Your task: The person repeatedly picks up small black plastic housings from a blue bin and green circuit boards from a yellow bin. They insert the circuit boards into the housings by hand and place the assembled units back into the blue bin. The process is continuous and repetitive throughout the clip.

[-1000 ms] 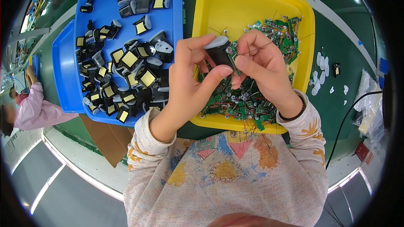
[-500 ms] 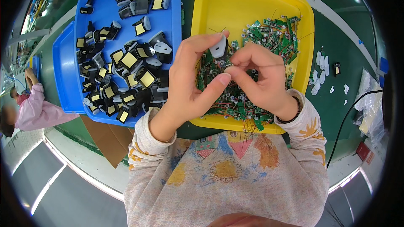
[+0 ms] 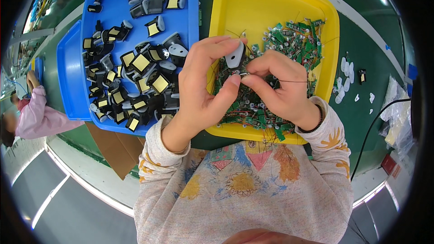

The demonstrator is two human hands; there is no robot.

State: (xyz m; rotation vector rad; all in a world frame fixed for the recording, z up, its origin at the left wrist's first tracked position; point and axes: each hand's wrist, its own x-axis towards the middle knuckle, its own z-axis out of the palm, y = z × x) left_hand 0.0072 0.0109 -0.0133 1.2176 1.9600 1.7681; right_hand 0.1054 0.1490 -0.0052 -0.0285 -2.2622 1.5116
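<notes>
My left hand holds a small black plastic housing with a pale grey, holed face, gripped between thumb and fingers above the yellow tray. At the housing's lower end my right hand pinches a small part mostly hidden by the fingertips. A thin dark wire runs out to the right from that hand. Below both hands, many small green circuit boards with wires lie heaped in the tray.
A blue tray on the left holds several black housings with cream pads. Right of the yellow tray lie white oval pieces, a black part, a clear plastic bag and a black cable. Another person's pink sleeve shows far left.
The housing has tilted a little in my left hand, showing more of its grey face. My left thumb has drawn slightly back, and the wire now stretches lower past my right hand.
</notes>
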